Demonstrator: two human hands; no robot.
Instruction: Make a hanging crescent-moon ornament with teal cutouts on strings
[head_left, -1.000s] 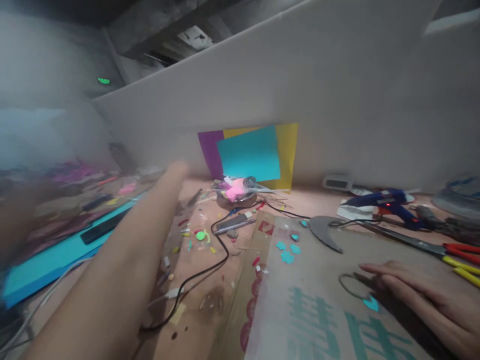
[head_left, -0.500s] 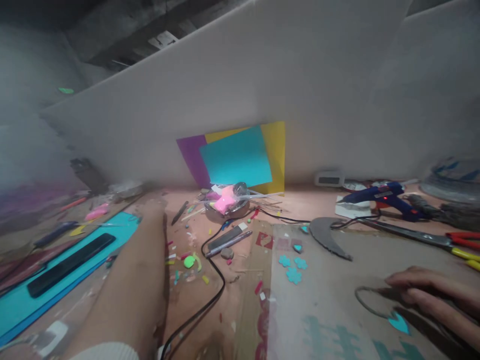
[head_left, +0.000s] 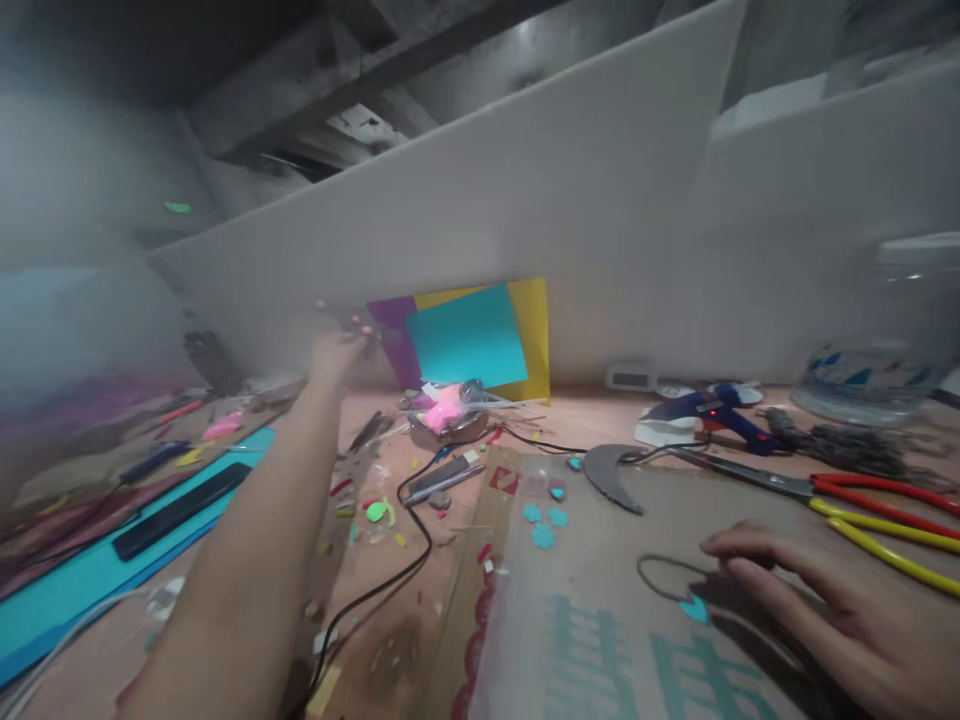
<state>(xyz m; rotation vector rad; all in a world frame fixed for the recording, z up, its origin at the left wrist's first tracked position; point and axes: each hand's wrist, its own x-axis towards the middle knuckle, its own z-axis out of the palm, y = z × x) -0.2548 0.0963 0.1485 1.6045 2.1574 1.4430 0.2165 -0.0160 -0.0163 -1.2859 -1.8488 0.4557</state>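
Note:
My left hand [head_left: 341,350] is stretched out far forward, raised by the wall at the left of the purple sheet [head_left: 397,335]. Motion smears its fingers, and small pinkish and dark blurs show at their tips. Over the cardboard [head_left: 600,590] at the right, my right hand [head_left: 795,600] has thumb and forefinger closed on a thin grey cord loop [head_left: 646,580]. A small teal heart-like piece [head_left: 694,608] sits at the loop's lower end. Several teal flower cutouts [head_left: 544,536] lie left of the loop, below a grey crescent [head_left: 611,480].
Scissors [head_left: 817,490] with red and yellow handles lie behind my right hand. A blue glue gun [head_left: 712,415], grey twine [head_left: 840,445] and a clear jar [head_left: 862,370] stand further back. A black cable [head_left: 420,560] crosses the table. At left lies a dark bar [head_left: 184,510] on teal sheets.
My left hand, hidden low behind the forearm before, is now raised in view near the purple sheet. The view has shifted. My right hand stays with the cord loop.

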